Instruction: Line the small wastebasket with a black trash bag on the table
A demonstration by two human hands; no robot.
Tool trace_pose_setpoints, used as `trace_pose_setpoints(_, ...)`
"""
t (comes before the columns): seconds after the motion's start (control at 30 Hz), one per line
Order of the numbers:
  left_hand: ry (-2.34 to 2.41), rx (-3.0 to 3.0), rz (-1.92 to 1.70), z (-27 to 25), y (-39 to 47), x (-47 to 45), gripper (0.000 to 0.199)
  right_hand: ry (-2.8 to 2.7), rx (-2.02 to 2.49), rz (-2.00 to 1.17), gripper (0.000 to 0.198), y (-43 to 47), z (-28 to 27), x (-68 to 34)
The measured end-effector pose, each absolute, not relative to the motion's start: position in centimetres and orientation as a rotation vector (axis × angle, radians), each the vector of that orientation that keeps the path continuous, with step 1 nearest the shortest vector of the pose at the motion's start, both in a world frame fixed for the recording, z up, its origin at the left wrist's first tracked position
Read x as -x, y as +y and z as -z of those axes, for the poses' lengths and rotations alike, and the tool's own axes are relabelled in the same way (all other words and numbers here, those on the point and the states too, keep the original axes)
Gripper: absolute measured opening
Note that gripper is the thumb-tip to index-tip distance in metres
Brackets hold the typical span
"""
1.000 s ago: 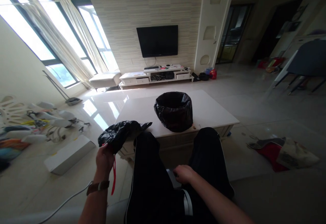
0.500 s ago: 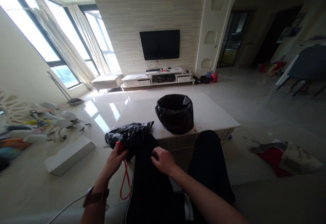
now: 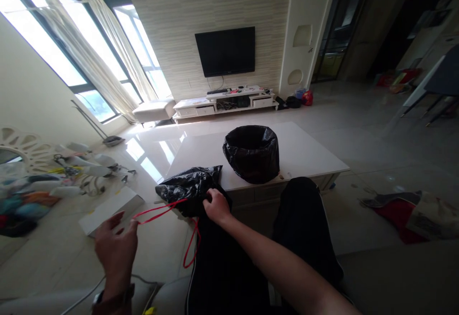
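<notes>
A full black garbage bag (image 3: 190,188) rests on my left knee at the near edge of the white coffee table (image 3: 308,150). My right hand (image 3: 215,206) grips the bag's gathered neck. My left hand (image 3: 116,245) is out to the left and pinches the red drawstring (image 3: 158,212), which runs taut from the bag's neck. A second red loop hangs down below the bag. On the table stands a bin lined with a black bag (image 3: 252,153), apart from both hands.
A white box (image 3: 111,208) lies on the floor at the left, with a heap of toys and clutter (image 3: 43,181) behind it. A red and beige bag (image 3: 412,212) lies on the floor at the right. A TV (image 3: 225,50) hangs over a low white cabinet.
My right hand rose from my lap to the bag's neck. My left hand let go of the neck and drew the red drawstring out to the left.
</notes>
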State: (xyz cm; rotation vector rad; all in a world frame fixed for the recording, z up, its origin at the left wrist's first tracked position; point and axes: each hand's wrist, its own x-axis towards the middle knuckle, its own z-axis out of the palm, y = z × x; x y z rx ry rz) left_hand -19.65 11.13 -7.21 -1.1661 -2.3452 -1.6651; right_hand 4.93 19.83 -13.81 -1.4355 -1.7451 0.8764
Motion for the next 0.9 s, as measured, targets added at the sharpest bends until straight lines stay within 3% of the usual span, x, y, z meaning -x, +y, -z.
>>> trace_pose_setpoints(0.17, -2.233, 1.555, 1.618, 8.8, 9.1, 14.6, 0.029, -1.723, 1.409, -0.858, 0.014, 19.5, 13.0, -4.8)
trace_pose_setpoints(0.23, -2.383, 2.109, 1.554, 10.2, 9.5, 12.1, 0.031, -1.724, 1.400, -0.850, 0.014, 19.4, 12.8, -4.7)
trace_pose_setpoints(0.3, -2.443, 2.299, 1.574, 11.4, 10.8, 10.3, 0.037, -1.731, 1.390, -0.840, 0.014, 19.3, 12.6, -4.8)
trace_pose_setpoints(0.4, -2.458, 2.110, 1.636, 12.3, 13.5, 9.3, 0.044, -1.757, 1.369, -0.830, 0.011, 19.3, 12.1, -5.0)
trace_pose_setpoints(0.5, -2.501, 2.017, 1.540, 12.1, 16.1, 9.4, 0.033, -1.783, 1.348, -0.826, 0.002, 19.3, 11.7, -5.1)
trace_pose_setpoints(0.7, -2.584, 2.009, 1.381, 12.4, 18.3, 10.5, 0.022, -1.772, 1.343, -0.785, 0.022, 19.4, 11.9, -5.7)
trace_pose_setpoints(0.9, -2.636, 1.712, 1.470, 13.6, 19.1, 15.3, 0.039, -1.584, 1.344, -0.683, 0.021, 21.1, 12.0, -8.7)
